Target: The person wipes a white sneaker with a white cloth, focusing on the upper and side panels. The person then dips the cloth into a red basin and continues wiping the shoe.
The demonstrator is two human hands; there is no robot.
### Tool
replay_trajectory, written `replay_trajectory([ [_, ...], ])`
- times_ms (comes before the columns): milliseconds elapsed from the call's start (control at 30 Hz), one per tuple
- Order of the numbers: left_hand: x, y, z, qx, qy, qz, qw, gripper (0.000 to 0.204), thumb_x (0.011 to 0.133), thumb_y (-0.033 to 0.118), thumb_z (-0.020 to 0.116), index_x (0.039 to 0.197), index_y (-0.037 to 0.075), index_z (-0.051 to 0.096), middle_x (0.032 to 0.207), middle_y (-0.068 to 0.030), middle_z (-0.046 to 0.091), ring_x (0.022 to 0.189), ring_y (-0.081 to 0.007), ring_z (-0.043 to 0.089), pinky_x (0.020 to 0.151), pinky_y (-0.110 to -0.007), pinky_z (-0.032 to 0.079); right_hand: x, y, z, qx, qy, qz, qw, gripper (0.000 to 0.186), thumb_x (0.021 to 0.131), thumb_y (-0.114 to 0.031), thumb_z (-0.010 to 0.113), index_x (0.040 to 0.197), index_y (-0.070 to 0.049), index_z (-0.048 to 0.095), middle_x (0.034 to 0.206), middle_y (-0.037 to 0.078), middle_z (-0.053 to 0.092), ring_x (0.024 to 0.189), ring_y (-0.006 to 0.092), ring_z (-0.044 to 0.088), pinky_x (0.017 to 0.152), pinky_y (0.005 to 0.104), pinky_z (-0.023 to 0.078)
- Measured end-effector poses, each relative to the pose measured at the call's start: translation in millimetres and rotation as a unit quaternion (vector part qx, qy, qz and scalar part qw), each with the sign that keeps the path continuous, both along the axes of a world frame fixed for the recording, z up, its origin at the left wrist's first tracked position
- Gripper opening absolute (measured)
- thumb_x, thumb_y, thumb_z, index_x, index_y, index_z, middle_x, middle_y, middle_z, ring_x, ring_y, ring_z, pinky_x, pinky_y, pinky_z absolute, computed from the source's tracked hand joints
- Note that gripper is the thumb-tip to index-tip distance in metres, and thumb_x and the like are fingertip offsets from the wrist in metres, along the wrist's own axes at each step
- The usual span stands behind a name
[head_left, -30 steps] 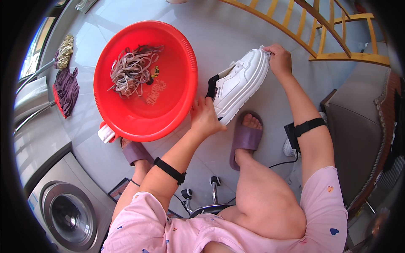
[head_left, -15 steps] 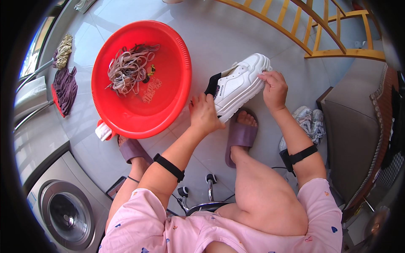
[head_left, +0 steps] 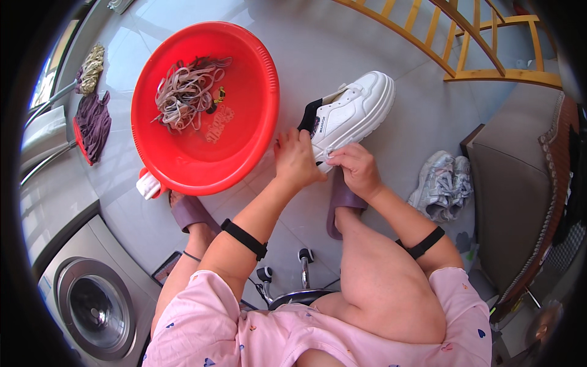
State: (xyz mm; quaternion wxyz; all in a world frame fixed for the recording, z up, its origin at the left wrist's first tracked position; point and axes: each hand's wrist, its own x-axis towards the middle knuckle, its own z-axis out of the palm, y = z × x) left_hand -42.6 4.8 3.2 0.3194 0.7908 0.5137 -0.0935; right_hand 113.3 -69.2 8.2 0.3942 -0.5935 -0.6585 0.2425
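Observation:
My left hand [head_left: 295,160] grips the heel of a white sneaker [head_left: 354,104] with a black collar, held toe up and rightward beside a red basin [head_left: 204,156]. My right hand [head_left: 356,170] pinches at the sneaker's sole near the heel, with something small and white at the fingertips, too small to name. Tangled pale laces [head_left: 186,98] lie in the basin, with a small yellow-and-black bit beside them. A white item [head_left: 148,185] is at the basin's lower-left handle. Below the sneaker, my purple-slippered feet are on the tiled floor.
A washing machine [head_left: 95,312] stands lower left, mop heads [head_left: 92,125] at the left wall. A wooden rack [head_left: 452,43] is upper right, a grey upholstered seat [head_left: 507,165] at right, with silver sneakers [head_left: 440,183] beside it. A wheeled stool base [head_left: 304,269] is between my legs.
My right hand has moved from the sneaker's toe down along the sole to near the heel, beside my left hand. The silver sneakers at the right have come fully into view.

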Motion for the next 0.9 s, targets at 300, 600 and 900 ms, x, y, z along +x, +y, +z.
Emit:
replay_trajectory([
  [300,-12,-2,-12,0.028,-0.089,0.008,0.996,0.093,0.043,0.029,0.089,0.118,-0.001,0.043,0.115,-0.0167,0.046,0.108,-0.0376,0.044,0.094,-0.048,0.04,62,53,15,0.069,-0.211,-0.179,0.958,0.028,0.074,0.01,0.058,0.098,-0.001,0.067,0.096,0.01,0.061,0.086,0.0308,0.059,0.079,0.039,0.05],
  [600,-24,-4,-30,0.078,-0.199,0.008,0.977,0.103,0.039,0.031,0.091,0.122,-0.006,0.042,0.116,-0.0193,0.048,0.108,-0.0385,0.046,0.095,-0.047,0.037,-19,24,-17,0.023,-0.109,-0.004,0.994,0.02,0.072,-0.001,0.059,0.09,-0.002,0.066,0.101,0.012,0.062,0.091,0.0303,0.061,0.081,0.0388,0.051],
  [900,-29,-3,-30,0.083,-0.201,0.002,0.976,0.103,0.04,0.031,0.092,0.123,-0.006,0.043,0.115,-0.0192,0.048,0.107,-0.0385,0.046,0.094,-0.047,0.038,20,42,-5,0.077,-0.223,0.016,0.972,0.02,0.073,0.002,0.059,0.092,-0.001,0.066,0.099,0.013,0.064,0.09,0.0316,0.061,0.08,0.0388,0.052],
])
